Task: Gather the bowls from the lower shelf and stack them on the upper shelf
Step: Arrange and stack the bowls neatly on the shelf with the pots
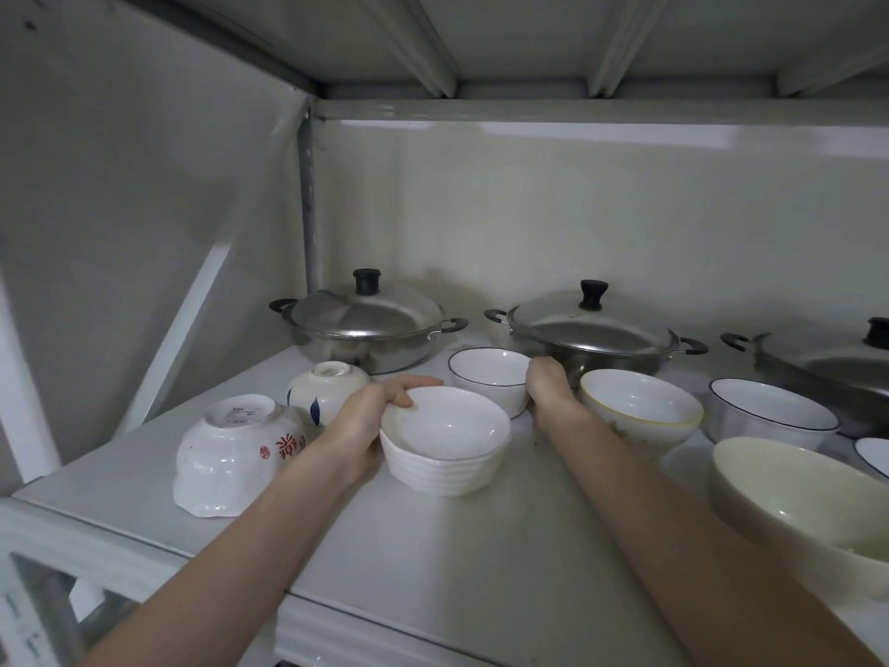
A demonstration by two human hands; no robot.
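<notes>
My left hand [370, 416] grips the left rim of a white ribbed bowl [445, 440] that sits on the white shelf [433, 546]. Just behind it stands a white bowl with a thin dark rim [490, 377]; my right hand [548, 382] holds its right side. To the left lie two bowls upside down: a scalloped one with red print [235, 454] and a smaller one with a blue mark [327, 392]. On the right stand a yellow-rimmed bowl [640, 411], another dark-rimmed bowl [769, 421] and a large cream bowl [808, 512] near the front edge.
Three lidded steel pots stand along the back wall: one at the left [365, 324], one in the middle [596, 334], one at the right edge [837, 363]. Another shelf board [577, 113] runs overhead. A metal upright [308, 199] marks the back left corner.
</notes>
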